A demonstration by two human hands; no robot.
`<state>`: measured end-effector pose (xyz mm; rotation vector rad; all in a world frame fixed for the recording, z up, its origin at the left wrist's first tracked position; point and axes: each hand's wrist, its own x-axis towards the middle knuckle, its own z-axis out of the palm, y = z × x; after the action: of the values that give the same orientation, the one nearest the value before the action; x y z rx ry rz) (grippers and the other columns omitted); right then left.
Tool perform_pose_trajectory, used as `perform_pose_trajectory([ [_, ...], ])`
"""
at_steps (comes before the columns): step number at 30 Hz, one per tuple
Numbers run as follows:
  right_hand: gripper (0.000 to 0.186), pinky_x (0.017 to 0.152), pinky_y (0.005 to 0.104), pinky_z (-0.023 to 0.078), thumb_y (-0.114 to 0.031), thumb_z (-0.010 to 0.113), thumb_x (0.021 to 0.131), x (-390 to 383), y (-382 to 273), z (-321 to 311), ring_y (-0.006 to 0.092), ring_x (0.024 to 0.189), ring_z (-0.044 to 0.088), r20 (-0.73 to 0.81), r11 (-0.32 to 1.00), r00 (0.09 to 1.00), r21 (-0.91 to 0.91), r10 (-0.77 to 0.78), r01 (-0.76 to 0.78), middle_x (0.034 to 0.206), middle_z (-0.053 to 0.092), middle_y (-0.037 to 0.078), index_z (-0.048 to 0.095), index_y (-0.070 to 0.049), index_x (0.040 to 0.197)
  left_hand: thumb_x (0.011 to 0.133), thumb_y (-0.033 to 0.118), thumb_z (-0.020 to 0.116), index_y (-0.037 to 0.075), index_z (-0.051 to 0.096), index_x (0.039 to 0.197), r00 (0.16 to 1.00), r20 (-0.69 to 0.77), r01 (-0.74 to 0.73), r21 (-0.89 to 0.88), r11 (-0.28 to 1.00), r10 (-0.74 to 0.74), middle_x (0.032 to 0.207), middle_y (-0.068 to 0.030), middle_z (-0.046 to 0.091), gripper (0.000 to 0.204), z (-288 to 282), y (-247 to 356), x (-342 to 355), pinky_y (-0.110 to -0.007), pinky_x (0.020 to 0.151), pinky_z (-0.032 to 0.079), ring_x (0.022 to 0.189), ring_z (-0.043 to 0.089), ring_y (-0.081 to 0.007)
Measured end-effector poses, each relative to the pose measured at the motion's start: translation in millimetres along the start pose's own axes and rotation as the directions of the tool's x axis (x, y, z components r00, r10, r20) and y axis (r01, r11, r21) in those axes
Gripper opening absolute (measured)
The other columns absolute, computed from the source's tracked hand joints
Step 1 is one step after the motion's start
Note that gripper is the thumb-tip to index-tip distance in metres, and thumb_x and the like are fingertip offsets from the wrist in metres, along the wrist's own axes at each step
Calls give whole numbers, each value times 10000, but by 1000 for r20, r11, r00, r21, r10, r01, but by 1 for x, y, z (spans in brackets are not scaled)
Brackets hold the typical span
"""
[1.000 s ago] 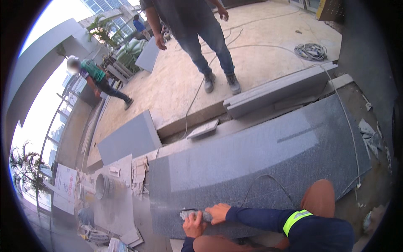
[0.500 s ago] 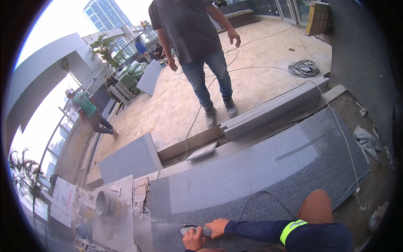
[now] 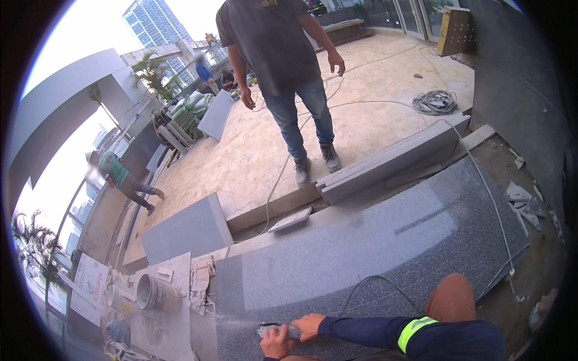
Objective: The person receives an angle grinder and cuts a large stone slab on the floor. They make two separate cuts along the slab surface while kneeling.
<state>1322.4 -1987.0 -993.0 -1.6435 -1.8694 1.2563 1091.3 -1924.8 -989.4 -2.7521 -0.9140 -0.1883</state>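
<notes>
A dusty grey hand power tool with a dark guard [image 3: 269,330] rests on a speckled dark granite slab [image 3: 373,313], with pale dust along a line at its left. My left hand [image 3: 277,342] wraps round the tool's front end. My right hand [image 3: 309,326], on a sleeved arm with a yellow band, grips its rear body. A dark cable loops over the slab behind my hands, and my brown-clad knee shows at the right.
A standing co-worker [image 3: 271,60] faces me on the raised floor [image 3: 361,126]. Another worker [image 3: 123,177] walks at left. Stacked slabs [image 3: 388,156], a leaning slab [image 3: 183,231], a bucket [image 3: 150,292], a coiled cable [image 3: 433,102] and broken tile pieces [image 3: 524,201] surround the work.
The view has tilted up, so the scene sits lower in the picture. The walking worker has moved leftward and farther down the terrace edge. Both my hands stay on the tool.
</notes>
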Motion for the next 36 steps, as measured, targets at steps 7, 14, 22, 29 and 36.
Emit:
perform_pose_trajectory([
  [7,615,957,549,583,-318,766,774,-15,-7,-16,458,1173,721,64,1000,998,6,18,-18,1229,754,273,688,-43,1318,591,406,901,286,723,1232,999,-41,-3,-59,998,0,1016,-83,683,676,-4,8,1,-498,673,601,858,716,-339],
  [14,608,950,547,588,-318,759,773,-3,-1,-3,458,1160,727,24,1000,1000,19,16,-17,1220,758,268,688,-48,1314,597,409,908,279,719,1240,1000,4,-5,-27,1000,5,1016,-96,682,683,7,-3,-3,-501,687,605,871,718,-351],
  [22,741,964,548,587,-361,740,768,-8,3,-5,471,1137,732,14,1000,1000,-27,16,-15,1207,766,281,646,-98,1454,594,426,921,281,713,1260,1000,-8,-18,-70,997,18,1025,-97,684,713,-9,7,4,-501,693,606,870,714,-352],
  [29,593,953,554,588,-325,765,765,-7,-7,-10,461,1143,734,37,1000,999,13,25,-26,1198,767,266,698,-66,1294,601,433,903,288,715,1254,999,33,-11,-16,1000,11,1027,-91,677,695,-5,1,1,-493,678,599,850,707,-345],
  [36,577,947,552,587,-322,772,757,-19,-12,-21,462,1143,733,51,999,998,15,32,-33,1185,768,269,697,-66,1269,614,433,900,293,708,1267,1000,-8,-11,-63,998,10,1042,-84,681,695,-17,7,2,-483,679,590,858,702,-340],
])
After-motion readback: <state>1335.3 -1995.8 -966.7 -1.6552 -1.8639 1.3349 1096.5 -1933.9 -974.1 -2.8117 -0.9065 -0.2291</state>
